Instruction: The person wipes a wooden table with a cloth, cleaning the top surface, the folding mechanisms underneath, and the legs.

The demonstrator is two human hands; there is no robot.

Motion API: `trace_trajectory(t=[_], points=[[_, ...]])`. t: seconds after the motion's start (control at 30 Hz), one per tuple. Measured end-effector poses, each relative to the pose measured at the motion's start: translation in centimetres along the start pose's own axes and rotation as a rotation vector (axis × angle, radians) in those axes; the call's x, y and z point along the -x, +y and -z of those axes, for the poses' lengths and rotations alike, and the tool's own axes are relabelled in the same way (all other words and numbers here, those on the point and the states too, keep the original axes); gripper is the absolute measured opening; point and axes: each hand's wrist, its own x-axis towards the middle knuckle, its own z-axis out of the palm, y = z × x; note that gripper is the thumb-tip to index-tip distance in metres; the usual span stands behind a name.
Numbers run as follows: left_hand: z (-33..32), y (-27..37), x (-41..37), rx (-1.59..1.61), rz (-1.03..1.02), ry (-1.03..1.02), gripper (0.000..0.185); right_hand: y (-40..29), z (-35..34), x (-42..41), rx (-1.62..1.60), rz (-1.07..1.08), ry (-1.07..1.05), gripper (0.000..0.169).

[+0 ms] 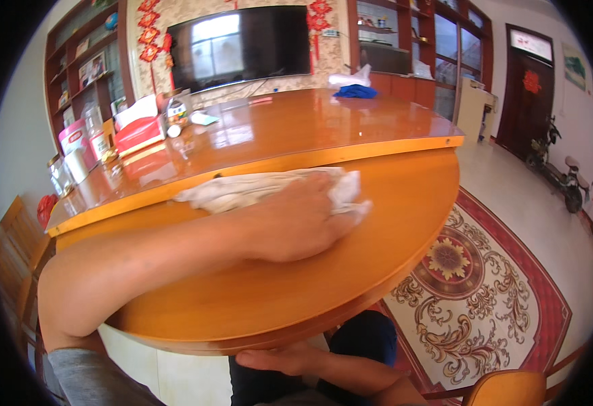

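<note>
My left hand (301, 223) reaches in from the left and presses a crumpled white cloth (246, 189) onto the curved wooden table leaf (256, 299). The fingers are closed over the cloth, slightly blurred. The cloth spreads leftward along the step below the higher tabletop (276, 127). Low in the view, my right hand (281, 358) is at the leaf's near rim, close under its edge; the thumb shows, but most fingers are hidden.
On the tabletop's left stand a red tissue box (142, 134), a labelled jar (177, 111) and several other containers. A blue cloth (356, 91) lies at the back. Wooden chairs (20, 238) flank the left; a patterned rug (474, 299) covers floor at right.
</note>
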Motion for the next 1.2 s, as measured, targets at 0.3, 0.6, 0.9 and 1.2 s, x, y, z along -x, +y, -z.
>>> trace_trajectory(t=[0.3,0.6,0.9,1.2], points=[[-2.1,0.0,-20.1,0.189,-0.125,0.137,0.064,1.1,-0.3,-1.5,0.156,0.259,-0.152,0.024],[1.0,0.5,-8.0,-0.004,0.025,-0.135,0.059,0.2,0.8,-0.5,0.1,0.256,-0.007,0.023],[2.1,-6.9,21.9,0.166,0.979,0.12,0.057,-1.8,0.7,0.9,0.103,0.211,-0.116,0.047],[1.9,-7.4,28.2,0.075,1.246,0.169,0.054,0.1,-0.2,1.6,0.069,0.194,-0.235,0.045]])
